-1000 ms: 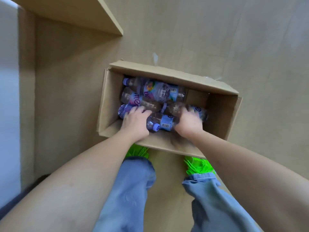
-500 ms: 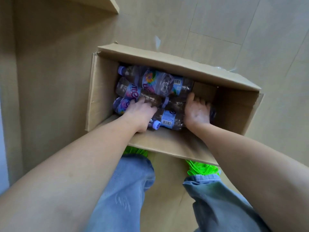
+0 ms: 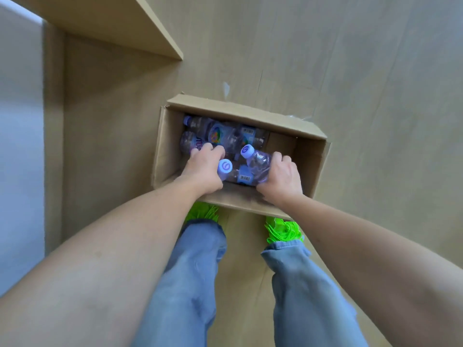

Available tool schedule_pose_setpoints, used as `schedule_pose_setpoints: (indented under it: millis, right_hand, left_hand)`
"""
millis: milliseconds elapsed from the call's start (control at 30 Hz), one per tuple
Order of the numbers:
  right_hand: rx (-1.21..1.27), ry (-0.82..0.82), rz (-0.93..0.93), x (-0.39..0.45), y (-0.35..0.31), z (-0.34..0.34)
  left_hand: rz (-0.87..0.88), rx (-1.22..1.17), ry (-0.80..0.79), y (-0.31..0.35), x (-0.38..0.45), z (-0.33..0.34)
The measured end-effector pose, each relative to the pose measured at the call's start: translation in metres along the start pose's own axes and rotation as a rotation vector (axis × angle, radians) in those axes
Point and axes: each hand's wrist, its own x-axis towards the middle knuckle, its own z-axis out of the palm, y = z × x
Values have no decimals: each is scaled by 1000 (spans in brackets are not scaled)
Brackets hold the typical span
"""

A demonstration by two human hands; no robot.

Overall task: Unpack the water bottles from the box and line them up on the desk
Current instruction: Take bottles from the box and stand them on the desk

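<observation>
- Bottles (image 3: 255, 164) are being gripped inside the box (image 3: 240, 201), one by the left hand (image 3: 204, 170), one by the right hand (image 3: 281, 177); fingers are being kept curled round each
- Both should be lifted straight up, clear of the walls

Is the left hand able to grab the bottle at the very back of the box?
Probably not right now: the left hand already holds a bottle. The back bottle lies uncovered in the open box, so a free hand likely reaches it.
</observation>
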Motion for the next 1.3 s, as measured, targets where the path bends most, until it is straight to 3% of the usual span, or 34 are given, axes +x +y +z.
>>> schedule_pose_setpoints:
  millis: [100,433,600,833,1067,1300]
  right_hand:
    - [120,15,35,-29,-12,-43]
    - [325,194,-44,-129,-60,-243]
    - [334,258,-153,-197,-94,-365]
    - [378,339,-373,-300,-154,-501]
    - [371,426,-594,-403,-221,-568]
    - [354,453,-838,-501,-290,-559]
  left_hand:
    - [-78,-142,35,24,-35,-34]
    - [-55,-265,257,114,-175,-198]
    - [-68,-317,373,154,-281,-293]
    - [-55,-577,626,185,-432,-396]
    - [-70,-544,896,174,-577,-449]
    - [-194,-512,1162,107,-708,-437]
